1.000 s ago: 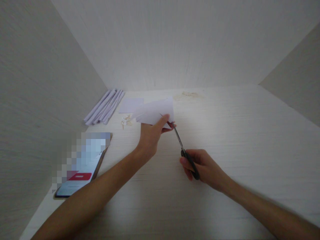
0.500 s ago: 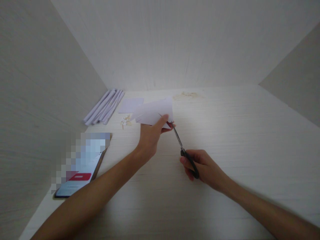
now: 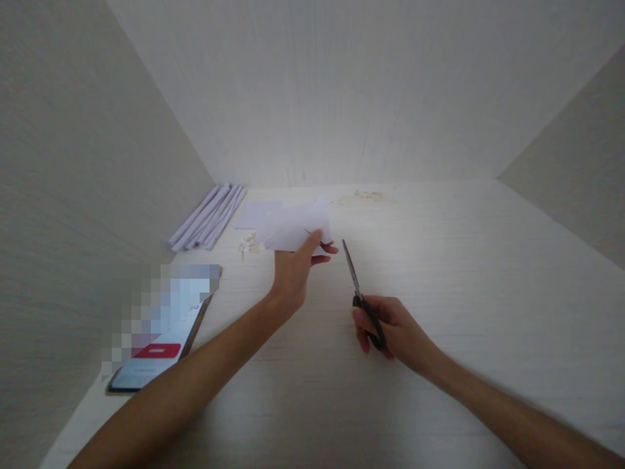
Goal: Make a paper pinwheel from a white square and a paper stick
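A white sheet of paper [image 3: 293, 227] is pinched in my left hand [image 3: 295, 267], the thumb on top and the other fingers partly hidden beneath it. A dark slit shows in the paper beside the thumb. My right hand [image 3: 385, 322] grips black-handled scissors [image 3: 364, 299], fingers round the handles and blades pointing up and away. The blades look closed, and their tips are a little to the right of the paper, apart from it.
Rolled white paper tubes [image 3: 209, 218] lie in a bundle at the back left. Beside them are a flat square of paper [image 3: 256, 213] and several small pale pieces [image 3: 248, 246]. A phone [image 3: 170, 339] with a lit screen leans at the left. Brownish marks [image 3: 368, 195] spot the table near the back wall.
The scissors' blades have come away from the paper's edge, leaving a gap. The paper now lies flatter in my left hand, its right end less raised. The camera view has shifted slightly.
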`<state>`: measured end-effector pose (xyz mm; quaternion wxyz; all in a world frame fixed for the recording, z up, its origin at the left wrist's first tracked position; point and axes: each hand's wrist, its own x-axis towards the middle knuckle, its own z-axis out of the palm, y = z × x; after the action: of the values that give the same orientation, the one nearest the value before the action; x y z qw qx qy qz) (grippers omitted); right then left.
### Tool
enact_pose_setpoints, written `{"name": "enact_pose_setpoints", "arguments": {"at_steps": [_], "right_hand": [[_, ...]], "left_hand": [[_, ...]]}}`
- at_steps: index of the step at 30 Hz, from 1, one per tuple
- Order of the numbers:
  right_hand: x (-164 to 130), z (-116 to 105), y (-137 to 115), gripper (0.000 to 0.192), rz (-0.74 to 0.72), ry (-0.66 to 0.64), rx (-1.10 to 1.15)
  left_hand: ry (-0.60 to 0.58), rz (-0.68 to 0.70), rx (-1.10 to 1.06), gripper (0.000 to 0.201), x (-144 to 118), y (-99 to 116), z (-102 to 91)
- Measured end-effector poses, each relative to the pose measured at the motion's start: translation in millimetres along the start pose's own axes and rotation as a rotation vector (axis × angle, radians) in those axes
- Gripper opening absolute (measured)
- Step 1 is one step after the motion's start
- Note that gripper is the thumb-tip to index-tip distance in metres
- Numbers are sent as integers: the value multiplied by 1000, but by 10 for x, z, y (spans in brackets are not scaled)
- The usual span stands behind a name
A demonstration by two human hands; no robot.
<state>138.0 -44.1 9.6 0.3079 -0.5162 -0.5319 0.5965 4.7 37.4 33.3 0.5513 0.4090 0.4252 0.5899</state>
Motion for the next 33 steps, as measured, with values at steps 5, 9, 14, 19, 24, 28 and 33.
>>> {"name": "enact_pose_setpoints", "arguments": {"at_steps": [5,9,14,19,24,28,33], "right_hand": [[37,-16,46,29,-77,68,128],[51,-37,84,26,-183,146,214],[51,-96,70,23,-285,301,216],[76,-311,-22,27,-266,502,120],[302,-768,-184,38,-179,485,-227],[754,-1132,-323,33,-207,393,-635],[1426,-1291,-499,17,-269,407,-937]], "left_hand": [[-16,-91,-1,13,-72,-196,7],[-107,-178,16,16,-162,-294,28],[-249,-190,112,18,-232,-246,35],[-344,-198,120,14,-246,-246,27],[-371,-215,81,9,-220,-310,19],[-386,-215,80,8,-207,-335,7],[-393,-252,43,5,-201,-346,-5]]}}
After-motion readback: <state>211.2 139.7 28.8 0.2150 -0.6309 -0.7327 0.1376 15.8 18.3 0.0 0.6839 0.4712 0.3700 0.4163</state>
